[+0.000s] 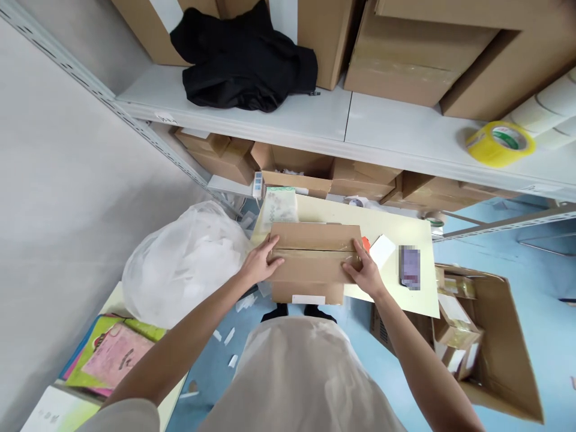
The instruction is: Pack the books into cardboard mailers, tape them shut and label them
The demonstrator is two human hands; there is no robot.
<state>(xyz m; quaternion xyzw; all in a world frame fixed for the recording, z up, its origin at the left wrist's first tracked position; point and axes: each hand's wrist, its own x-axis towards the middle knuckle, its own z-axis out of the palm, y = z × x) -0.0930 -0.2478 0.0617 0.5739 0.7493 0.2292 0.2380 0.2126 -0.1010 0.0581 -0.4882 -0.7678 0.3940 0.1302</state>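
A brown cardboard box (315, 264) lies at the near edge of a pale yellow table (418, 231), its top flaps meeting along a lengthwise seam with shiny tape on it. Its front side carries a white label. My left hand (261, 262) grips the box's left end, thumb and forefinger on top. At the right end my right hand (366, 271) holds it the same way. Other fingers are partly hidden behind the box ends. Close to my right hand are a small red item (366, 244), a white rectangular item (382, 251) and a pixelated dark item (410, 267).
A big carton (504, 354) with several small boxes stands at right. A stuffed translucent plastic bag (184, 258) is at left. Above the table, a grey shelf (328, 117) carries cartons, black clothing (245, 60) and yellow tape (497, 144). Paper scraps (229, 336) litter the blue floor.
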